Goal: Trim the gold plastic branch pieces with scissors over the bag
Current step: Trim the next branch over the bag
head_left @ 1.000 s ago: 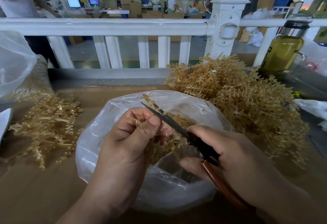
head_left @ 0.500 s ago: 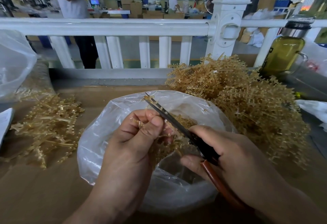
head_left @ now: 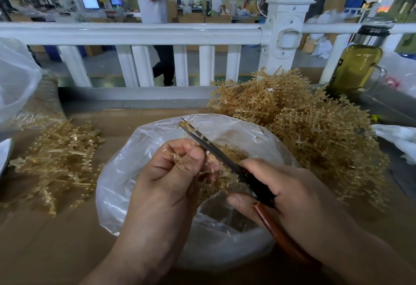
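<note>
Scissors (head_left: 216, 149), gripped by the right hand (head_left: 297, 199), have closed beside the branch piece (head_left: 178, 158) pinched in the left hand (head_left: 166, 183).

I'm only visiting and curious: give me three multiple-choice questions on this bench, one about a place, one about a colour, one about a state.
1. The larger heap of gold branches lies: A left of the bag; B right of the bag; C inside the bag.
2. The scissors have a handle coloured: A blue; B white; C reddish-brown.
3. The left hand: A hangs empty; B pinches a gold piece; C grips the scissors.
Answers: 1 B, the big pile sits at the bag's right side. 2 C, it shows below the right hand. 3 B, its fingertips curl on the piece above the bag.
</note>
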Motion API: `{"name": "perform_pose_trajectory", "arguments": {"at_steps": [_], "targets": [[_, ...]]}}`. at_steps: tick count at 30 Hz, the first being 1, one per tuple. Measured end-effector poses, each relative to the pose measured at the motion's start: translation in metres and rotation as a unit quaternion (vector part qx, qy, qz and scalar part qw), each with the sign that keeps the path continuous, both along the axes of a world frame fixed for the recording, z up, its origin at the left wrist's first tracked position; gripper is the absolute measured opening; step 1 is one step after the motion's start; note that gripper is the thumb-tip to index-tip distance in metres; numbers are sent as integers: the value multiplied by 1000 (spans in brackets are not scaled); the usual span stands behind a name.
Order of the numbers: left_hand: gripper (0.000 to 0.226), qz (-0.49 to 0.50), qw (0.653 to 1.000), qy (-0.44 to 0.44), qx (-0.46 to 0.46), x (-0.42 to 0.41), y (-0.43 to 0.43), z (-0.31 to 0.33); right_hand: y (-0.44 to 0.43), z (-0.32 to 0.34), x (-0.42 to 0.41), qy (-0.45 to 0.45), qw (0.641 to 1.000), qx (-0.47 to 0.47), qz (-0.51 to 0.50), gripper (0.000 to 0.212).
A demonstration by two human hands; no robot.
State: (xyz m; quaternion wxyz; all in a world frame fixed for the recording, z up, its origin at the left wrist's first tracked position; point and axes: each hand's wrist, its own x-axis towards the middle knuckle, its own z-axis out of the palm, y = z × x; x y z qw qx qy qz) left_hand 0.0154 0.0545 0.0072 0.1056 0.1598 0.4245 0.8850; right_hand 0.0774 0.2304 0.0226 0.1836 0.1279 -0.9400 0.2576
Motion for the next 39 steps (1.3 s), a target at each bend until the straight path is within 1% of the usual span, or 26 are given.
{"name": "perform_pose_trajectory", "arguments": {"at_steps": [8, 11, 14, 16, 20, 23, 26, 28, 30, 33, 37, 39], "targets": [[15, 6, 1000, -12, 8, 2, 2, 2, 1, -1, -1, -3, 1000, -6, 2, 34], [12, 4, 1000, -21, 6, 2, 2, 4, 0, -3, -2, 0, 1000, -10, 8, 31], [4, 1, 1000, -27, 13, 1, 2, 5, 0, -3, -2, 3, 1000, -10, 8, 31], [8, 4, 1000, -27, 11, 1, 2, 4, -1, -4, -2, 5, 1000, -15, 11, 32], [8, 4, 1000, -24, 7, 1, 0, 3, -4, -5, -2, 10, 1000, -13, -4, 36], [4, 7, 1000, 1, -20, -3, -5, 5, -3, -4, -3, 8, 1000, -13, -4, 36], [16, 59, 996, 40, -53, -9, -12, 7, -1, -1, -3, 15, 1000, 5, 3, 34], [14, 90, 992, 61, -66, -11, -15, 9, -1, 0, -3, 15, 1000, 5, 4, 32], [11, 95, 991, 69, -67, -13, -16, 9, -1, 0, -2, 14, 1000, 4, 5, 31], [19, 87, 992, 69, -65, -14, -16, 8, -3, 0, -2, 12, 1000, 2, 6, 32], [3, 74, 995, 51, -48, -13, -14, 7, -7, -1, -2, 20, 1000, -8, 6, 34], [6, 72, 996, 37, -42, -11, -12, 6, -9, -2, -1, 20, 1000, -7, 1, 34]]}}
